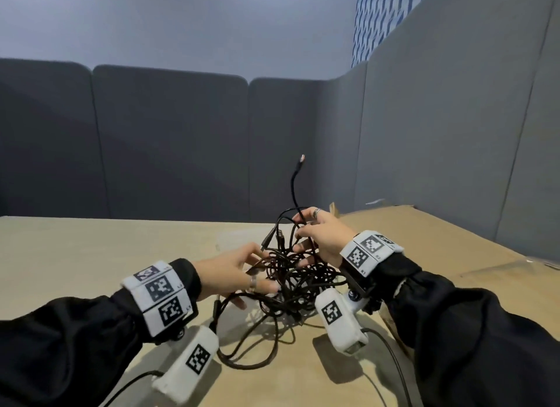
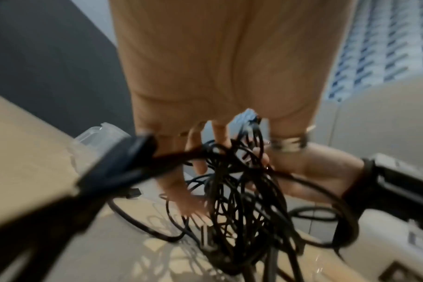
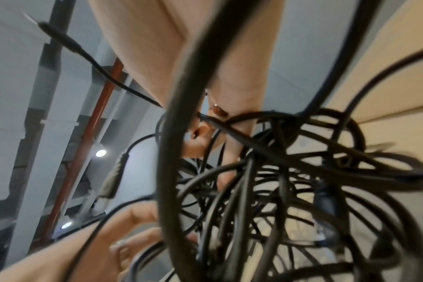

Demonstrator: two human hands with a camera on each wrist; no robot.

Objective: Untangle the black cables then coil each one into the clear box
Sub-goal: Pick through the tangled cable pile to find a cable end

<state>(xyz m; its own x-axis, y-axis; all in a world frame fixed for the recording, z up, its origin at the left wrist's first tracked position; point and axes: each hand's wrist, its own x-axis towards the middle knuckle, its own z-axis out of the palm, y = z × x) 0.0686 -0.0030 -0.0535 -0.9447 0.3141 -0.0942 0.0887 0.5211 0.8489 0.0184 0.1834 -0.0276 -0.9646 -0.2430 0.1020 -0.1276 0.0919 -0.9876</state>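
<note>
Right hand [image 1: 321, 240] and left hand [image 1: 230, 273] both grip tangled black cables [image 1: 291, 273]; no writing readable

A knotted bundle of thin black cables [image 1: 291, 273] hangs lifted above the beige table, loose loops trailing down onto it, 1 metal-tipped plug end [image 1: 301, 158] sticking upward. The clear plastic box [image 2: 97, 133] sits behind the bundle.
</note>
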